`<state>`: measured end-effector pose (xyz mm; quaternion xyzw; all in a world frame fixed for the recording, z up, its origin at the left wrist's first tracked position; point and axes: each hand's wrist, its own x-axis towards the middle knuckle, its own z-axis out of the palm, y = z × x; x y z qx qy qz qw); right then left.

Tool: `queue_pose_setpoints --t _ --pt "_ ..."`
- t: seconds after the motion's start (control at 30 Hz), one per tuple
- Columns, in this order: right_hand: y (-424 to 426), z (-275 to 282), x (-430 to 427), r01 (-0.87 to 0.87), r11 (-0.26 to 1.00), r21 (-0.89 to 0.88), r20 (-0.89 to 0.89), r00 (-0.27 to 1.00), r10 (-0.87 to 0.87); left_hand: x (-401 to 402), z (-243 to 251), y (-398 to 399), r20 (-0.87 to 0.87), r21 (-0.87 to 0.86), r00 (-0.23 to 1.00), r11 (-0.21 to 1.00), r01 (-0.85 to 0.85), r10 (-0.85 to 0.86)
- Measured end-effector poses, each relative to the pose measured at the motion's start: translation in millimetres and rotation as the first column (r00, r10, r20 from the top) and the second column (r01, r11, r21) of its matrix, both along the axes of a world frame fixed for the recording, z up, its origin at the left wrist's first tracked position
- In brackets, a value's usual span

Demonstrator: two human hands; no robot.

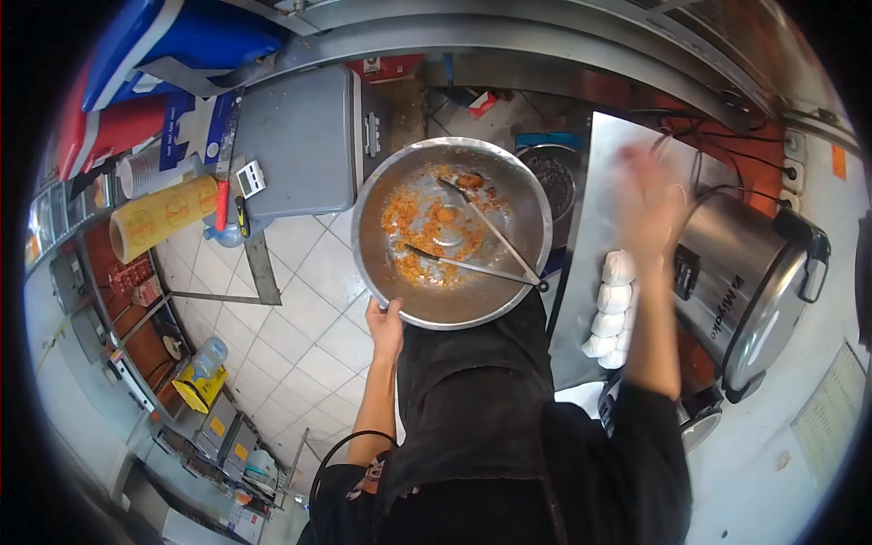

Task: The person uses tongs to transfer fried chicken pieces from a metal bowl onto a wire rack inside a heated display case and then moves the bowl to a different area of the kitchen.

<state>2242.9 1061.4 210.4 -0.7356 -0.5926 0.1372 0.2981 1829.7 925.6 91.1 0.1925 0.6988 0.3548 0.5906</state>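
My left hand [386, 330] grips the lower left rim of a large metal bowl [426, 308], thumb over the edge. Orange crumbs [402, 211] and a few small browned pieces are scattered on the bowl's inside. A pair of metal tongs [501, 236] with dark tips lies spread in it, its hinge end at the lower right rim. My right hand [650, 191], blurred, is over the metal counter [579, 300] to the right of the bowl; whether it holds anything cannot be made out. White wrapped bundles [610, 298] stand in rows beside my right forearm.
A large Miyako cooker [729, 272] lies to the right, near cables and sockets. A dark round pan [548, 180] is partly behind the bowl. At the left are a grey cooler box [296, 139], a wrap roll [163, 218], a red-handled knife [222, 204] and a timer [251, 178].
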Motion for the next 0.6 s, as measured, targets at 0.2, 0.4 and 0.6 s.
queue_pose_setpoints --t 0.2,0.4,0.6 --pt "-136.3 -112.4 -134.2 -0.097 0.731 -0.675 0.133 0.959 0.251 1.7 -61.1 2.2 -0.009 -0.052 0.991 0.990 0.135 -0.135" --pt "-140.0 -174.4 -124.3 -0.020 0.714 -0.700 0.095 0.988 0.121 2.5 -117.4 23.1 0.030 -0.100 0.982 0.977 0.191 -0.189" --pt "-58.6 -162.4 -120.0 0.194 0.706 -0.681 0.203 0.976 -0.072 19.5 -159.7 37.2 -0.175 -0.030 0.906 0.922 0.386 -0.385"
